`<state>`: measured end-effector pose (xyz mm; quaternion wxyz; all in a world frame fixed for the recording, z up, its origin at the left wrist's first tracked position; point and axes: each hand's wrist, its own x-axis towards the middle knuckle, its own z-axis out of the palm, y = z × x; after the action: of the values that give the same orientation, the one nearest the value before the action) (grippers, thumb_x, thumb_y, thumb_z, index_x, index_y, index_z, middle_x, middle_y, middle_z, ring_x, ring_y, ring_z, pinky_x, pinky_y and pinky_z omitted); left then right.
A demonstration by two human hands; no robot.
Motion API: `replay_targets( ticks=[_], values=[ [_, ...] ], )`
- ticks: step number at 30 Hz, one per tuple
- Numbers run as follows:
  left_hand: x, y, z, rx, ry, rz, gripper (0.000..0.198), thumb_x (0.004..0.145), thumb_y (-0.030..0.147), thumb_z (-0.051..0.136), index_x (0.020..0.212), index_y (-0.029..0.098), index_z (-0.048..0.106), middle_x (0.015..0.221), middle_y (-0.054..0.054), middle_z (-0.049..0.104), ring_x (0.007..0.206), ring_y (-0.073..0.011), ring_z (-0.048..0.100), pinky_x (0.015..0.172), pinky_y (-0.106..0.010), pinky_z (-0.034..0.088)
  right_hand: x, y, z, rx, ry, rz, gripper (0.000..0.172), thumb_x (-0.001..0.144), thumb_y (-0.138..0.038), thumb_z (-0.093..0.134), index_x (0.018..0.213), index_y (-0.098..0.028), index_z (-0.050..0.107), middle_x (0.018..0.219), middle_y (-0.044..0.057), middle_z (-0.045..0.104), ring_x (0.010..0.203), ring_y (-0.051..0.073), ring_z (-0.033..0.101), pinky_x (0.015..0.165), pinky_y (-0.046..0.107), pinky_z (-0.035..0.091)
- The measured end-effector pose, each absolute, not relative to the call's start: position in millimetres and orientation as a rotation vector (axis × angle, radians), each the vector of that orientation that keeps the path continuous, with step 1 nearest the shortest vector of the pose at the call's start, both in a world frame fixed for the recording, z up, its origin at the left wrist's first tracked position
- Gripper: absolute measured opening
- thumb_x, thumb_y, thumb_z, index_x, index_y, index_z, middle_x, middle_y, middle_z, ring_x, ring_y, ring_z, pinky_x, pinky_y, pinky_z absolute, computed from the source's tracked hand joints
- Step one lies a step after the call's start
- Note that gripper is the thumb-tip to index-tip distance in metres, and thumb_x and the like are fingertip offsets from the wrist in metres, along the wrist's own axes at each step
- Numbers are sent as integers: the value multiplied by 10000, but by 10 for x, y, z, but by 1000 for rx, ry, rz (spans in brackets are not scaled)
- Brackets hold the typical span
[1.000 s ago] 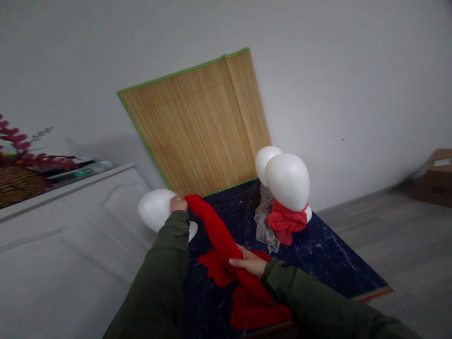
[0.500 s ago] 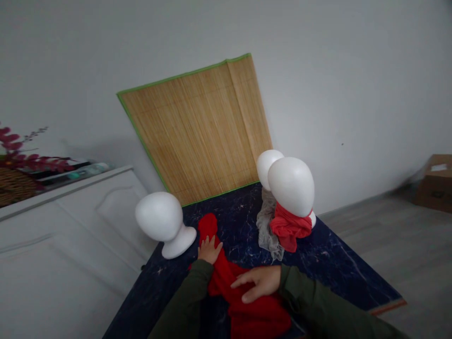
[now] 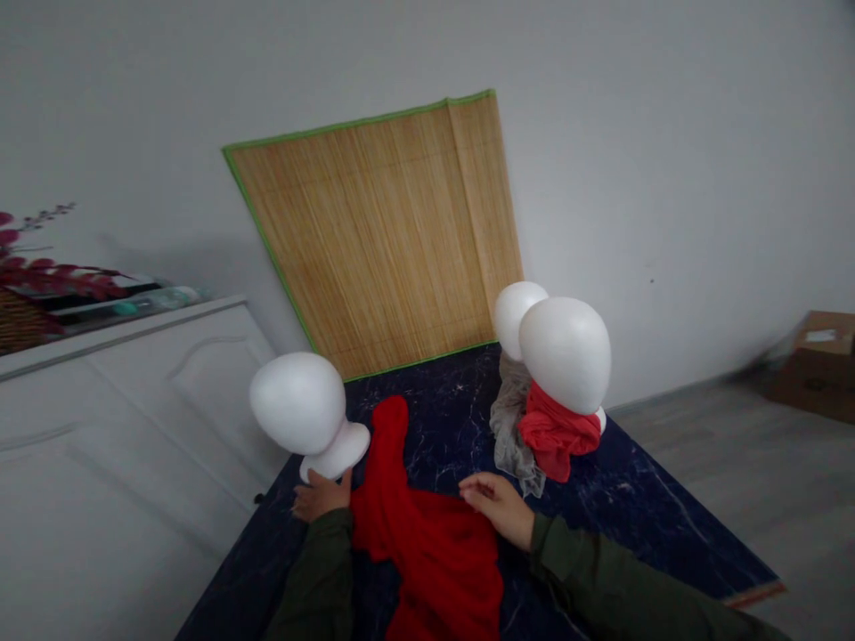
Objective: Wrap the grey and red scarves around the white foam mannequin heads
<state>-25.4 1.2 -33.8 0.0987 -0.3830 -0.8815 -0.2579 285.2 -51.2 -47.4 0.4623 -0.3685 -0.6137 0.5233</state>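
In the head view, the bright red soft fabric scarf (image 3: 437, 552) lies loose on the dark blue marbled table (image 3: 447, 445), running from the near edge towards the far one. Near the right edge, 2 white egg-shaped mannequin heads (image 3: 566, 352) already have scarves at their necks; the 1 by the left edge (image 3: 297, 401) is bare, so 1 seems left undressed. The left hand (image 3: 324, 499), fingers spread, is at its base; the right hand (image 3: 504, 507), loosely curved, appears empty.

Dark green left sleeve (image 3: 319, 570), matching right sleeve (image 3: 611, 570), both wrist-length, bare hands (image 3: 500, 509)
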Motion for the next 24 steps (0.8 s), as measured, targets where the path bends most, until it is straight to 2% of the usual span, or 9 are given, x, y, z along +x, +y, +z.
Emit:
replay_targets(
  ticks=[4,8,12,18,21,24],
  values=[
    [-370,176,-360,-1239,-2617,-778,693,774,485,403,1273,16,303,1098,-295,483,1011,-405,489,801,-510,364,2833,-484,-540,-994,-1586,1246,236,746,-328,549,851,-135,635,725,46,616,639,141,533,607,270,408],
    [-529,298,-348,-1318,-2591,-828,629,785,457,383,1252,37,349,1161,-263,481,1056,-373,484,823,-479,393,2816,-447,-580,-1006,-1642,1201,180,738,-277,551,825,-149,643,713,33,613,643,139,540,602,258,405],
    [-612,353,-359,-1385,-2525,-898,639,775,414,412,1248,-10,345,1210,-260,454,1130,-338,441,897,-410,386,2809,-415,-567,-1003,-1668,1158,181,758,-271,521,834,-158,641,695,23,607,612,134,532,582,255,407],
    [-546,231,-298,-1377,-2412,-978,682,783,398,397,1227,-114,321,1190,-300,436,1168,-345,388,978,-400,321,3115,-537,-354,-939,-1657,623,164,810,-278,460,838,-210,606,758,40,573,686,164,507,650,289,385],
    [-444,101,-203,-1376,-2315,-1031,649,804,426,363,1233,-61,343,1191,-263,446,1172,-323,381,992,-387,306,3559,-505,-304,-1014,-1322,337,142,809,-306,439,864,-211,529,806,47,508,754,178,472,716,304,374],
    [-218,-56,-81,-1452,-2199,-1127,535,810,414,361,1191,43,422,1146,-191,507,1110,-289,444,957,-378,348,4128,-297,-314,-1282,-822,121,319,813,-369,353,1041,-164,444,1011,110,466,962,214,436,854,348,337]
  ],
)
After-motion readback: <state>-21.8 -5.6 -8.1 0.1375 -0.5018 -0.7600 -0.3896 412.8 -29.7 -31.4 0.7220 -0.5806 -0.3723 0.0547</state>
